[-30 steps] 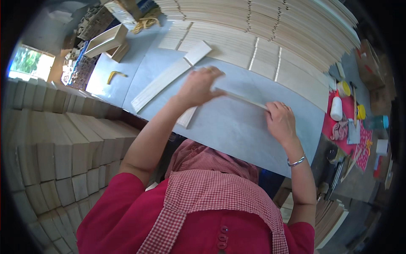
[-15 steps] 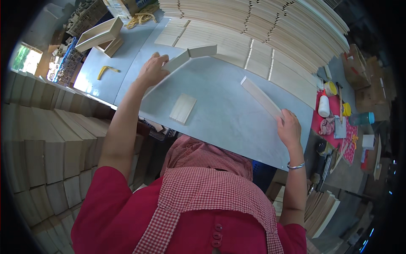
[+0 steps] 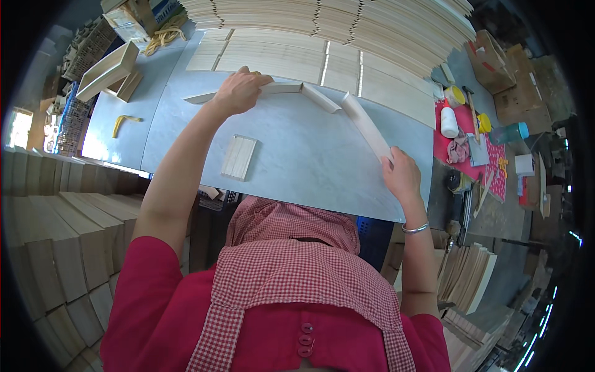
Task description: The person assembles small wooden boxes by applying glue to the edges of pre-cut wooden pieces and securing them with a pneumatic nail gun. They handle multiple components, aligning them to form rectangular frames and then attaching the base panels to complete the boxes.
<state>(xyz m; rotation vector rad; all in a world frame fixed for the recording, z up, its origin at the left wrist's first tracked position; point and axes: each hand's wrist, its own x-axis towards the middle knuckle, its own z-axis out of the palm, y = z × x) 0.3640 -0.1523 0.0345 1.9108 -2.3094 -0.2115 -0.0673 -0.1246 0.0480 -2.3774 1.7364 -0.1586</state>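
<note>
My left hand (image 3: 240, 92) reaches to the far side of the grey tabletop, its fingers closed over a pale wooden strip (image 3: 282, 88) standing on edge. This strip bends at narrow joints, and its right-hand section (image 3: 321, 98) angles back toward me. My right hand (image 3: 403, 173), with a bracelet at the wrist, grips the near end of another pale wooden strip (image 3: 367, 127). That strip's far end is close to the bent one; whether they touch I cannot tell. Between my arms a small grooved wooden panel (image 3: 239, 158) lies flat.
Stacked wooden boards (image 3: 334, 25) line the table's far side. At the left are wooden box frames (image 3: 108, 77) and a yellow bent tool (image 3: 126, 124). A white bottle (image 3: 449, 121) and hammer (image 3: 472, 111) stand or lie on red cloth at right. Wood blocks (image 3: 80, 242) are piled at left.
My left hand has moved right and slightly farther away, and the bent strip has unfolded, showing another section. The right strip has come close to it. The whole view has shifted somewhat.
</note>
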